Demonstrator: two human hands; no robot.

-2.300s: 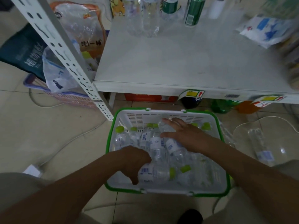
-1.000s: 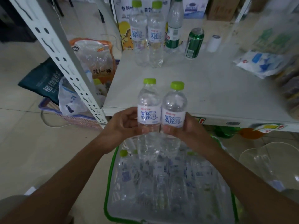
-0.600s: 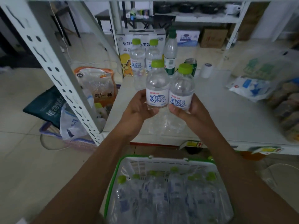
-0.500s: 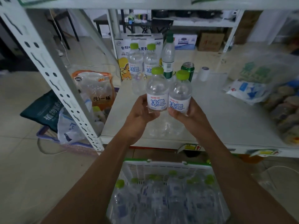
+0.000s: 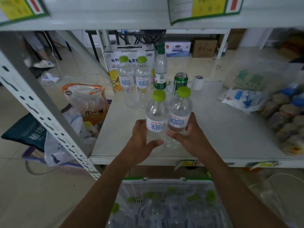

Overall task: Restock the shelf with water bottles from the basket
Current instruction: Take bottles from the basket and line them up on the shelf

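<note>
My left hand (image 5: 142, 142) grips a clear water bottle (image 5: 156, 112) with a green cap, held upright over the white shelf (image 5: 213, 132). My right hand (image 5: 189, 135) grips a second, matching bottle (image 5: 180, 109) right beside it. Both bottles sit side by side, touching, above the shelf's front part. Two more water bottles (image 5: 134, 79) of the same kind stand at the back of the shelf. Below, on the floor, the white basket (image 5: 164, 186) with a green rim holds several more bottles.
At the shelf's back stand a taller green-labelled bottle (image 5: 160, 71), a green can (image 5: 180, 82), a white roll (image 5: 198, 83) and a carton (image 5: 115, 63). Bagged goods (image 5: 243, 99) lie on the right. A perforated upright post (image 5: 41, 112) runs down the left. An upper shelf (image 5: 148, 14) hangs overhead.
Both hands lifted a bottle each out of the basket and carried the pair up and forward over the shelf. In the last half second they moved slightly deeper and lower.
</note>
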